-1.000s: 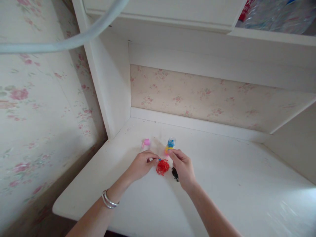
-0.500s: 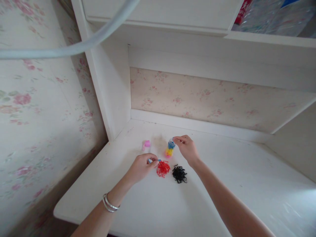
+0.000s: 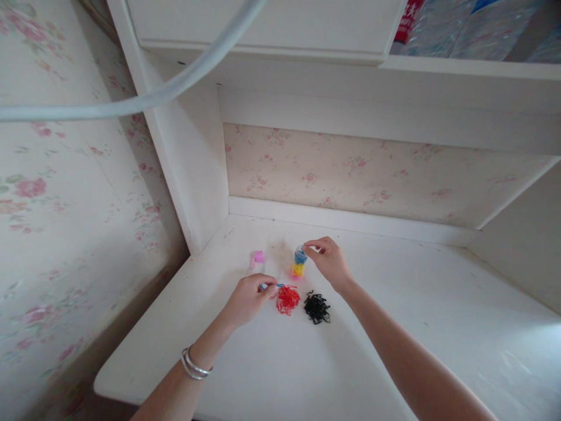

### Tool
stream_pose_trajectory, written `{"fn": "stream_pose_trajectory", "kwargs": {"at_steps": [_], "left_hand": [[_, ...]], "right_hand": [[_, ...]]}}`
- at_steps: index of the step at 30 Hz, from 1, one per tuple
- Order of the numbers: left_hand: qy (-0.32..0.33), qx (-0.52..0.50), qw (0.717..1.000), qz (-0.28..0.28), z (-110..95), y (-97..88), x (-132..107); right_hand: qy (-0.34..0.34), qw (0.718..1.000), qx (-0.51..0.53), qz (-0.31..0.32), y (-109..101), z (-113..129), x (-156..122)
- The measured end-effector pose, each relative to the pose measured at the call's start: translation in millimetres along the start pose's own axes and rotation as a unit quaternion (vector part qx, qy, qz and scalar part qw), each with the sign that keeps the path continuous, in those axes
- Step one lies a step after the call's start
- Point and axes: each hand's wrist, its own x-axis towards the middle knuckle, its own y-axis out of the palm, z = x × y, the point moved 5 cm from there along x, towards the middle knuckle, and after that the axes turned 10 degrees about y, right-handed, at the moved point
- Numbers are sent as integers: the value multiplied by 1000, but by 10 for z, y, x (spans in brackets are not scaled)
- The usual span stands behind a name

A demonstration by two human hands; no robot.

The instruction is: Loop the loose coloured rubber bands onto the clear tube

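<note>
On the white desk (image 3: 394, 327) my left hand (image 3: 248, 299) rests closed, pinching a small blue tool beside a pile of red rubber bands (image 3: 288, 298). A pile of black rubber bands (image 3: 317, 307) lies just right of the red one. My right hand (image 3: 329, 262) is farther back, fingers pinched at the top of a small clear bottle (image 3: 298, 262) filled with blue, yellow and pink bands. What the fingertips hold is too small to name. A pink cap (image 3: 258, 257) sits left of the bottle.
The desk sits in a white alcove with floral wallpaper behind and a white side panel (image 3: 193, 169) on the left. A shelf above carries plastic-wrapped packages (image 3: 473, 29). A pale hose (image 3: 144, 96) crosses the upper left. The desk's front edge runs lower left.
My right hand left the spot by the black pile and moved back to the bottle's top, uncovering the black bands. The left hand stayed by the red pile. The view shifted slightly.
</note>
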Motion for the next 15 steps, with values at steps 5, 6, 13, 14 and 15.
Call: {"fn": "stream_pose_trajectory", "kwargs": {"at_steps": [5, 6, 13, 14, 15], "left_hand": [[8, 9, 1000, 4, -41, 2, -2], [10, 10, 1000, 4, -47, 2, -4], [2, 27, 999, -20, 37, 5, 19], [0, 26, 999, -25, 47, 6, 29], [1, 25, 999, -30, 46, 6, 41]], "right_hand": [[12, 999, 27, 16, -2, -7, 16], [15, 999, 33, 15, -12, -4, 18], [48, 994, 94, -4, -235, -179, -175], [67, 992, 103, 0, -272, -275, -250], [90, 990, 111, 3, -309, -390, -337]]}}
